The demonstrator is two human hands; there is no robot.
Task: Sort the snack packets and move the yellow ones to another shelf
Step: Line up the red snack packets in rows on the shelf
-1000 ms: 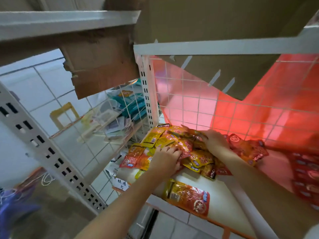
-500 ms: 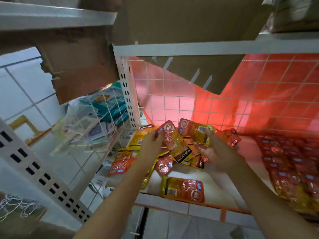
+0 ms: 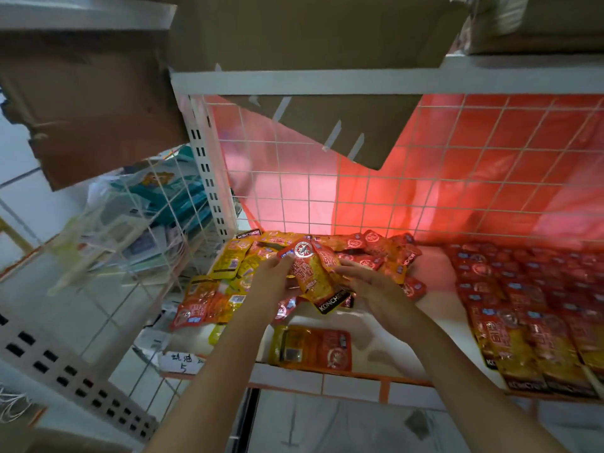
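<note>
That white shelf (image 3: pixel 343 325) has a messy heap of snack packets (image 3: pixel 369 253) at the back, and both the left hand (image 3: pixel 277 282) and right hand (image 3: pixel 369 286) are curled round a lifted bunch of packets (image 3: pixel 313 276), slippery enough that a loose grip probably spills red ones in with yellow.

Both forearms are bare, no sleeves showing, and the left hand (image 3: pixel 273 282) and right hand (image 3: pixel 366 282) have no gloves.
</note>
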